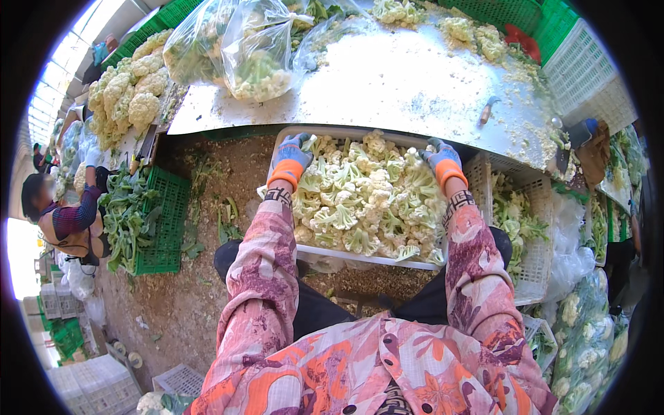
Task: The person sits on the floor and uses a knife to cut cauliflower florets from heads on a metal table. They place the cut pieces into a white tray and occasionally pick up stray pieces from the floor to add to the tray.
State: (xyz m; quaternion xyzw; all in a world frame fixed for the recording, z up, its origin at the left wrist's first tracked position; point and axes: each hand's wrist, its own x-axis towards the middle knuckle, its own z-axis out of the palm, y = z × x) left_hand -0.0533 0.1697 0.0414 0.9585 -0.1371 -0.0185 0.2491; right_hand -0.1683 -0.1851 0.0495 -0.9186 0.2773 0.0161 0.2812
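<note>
A pale plastic crate full of cut cauliflower florets is in front of me, its far side by the table edge. My left hand, in a blue-grey glove with an orange cuff, is at the crate's far left corner. A pale floret stalk shows between its thumb and fingers; whether they press on it is unclear. At the far right corner is my right hand, gloved alike, its thumb apart from the fingers over the outermost florets. Neither hand's grip on the rim can be made out.
On the metal table lie a hooked knife, bagged cauliflower and scraps. Whole cauliflower heads are piled left. A green crate of leaves stands on the floor near another person. A white crate of trimmings stands right.
</note>
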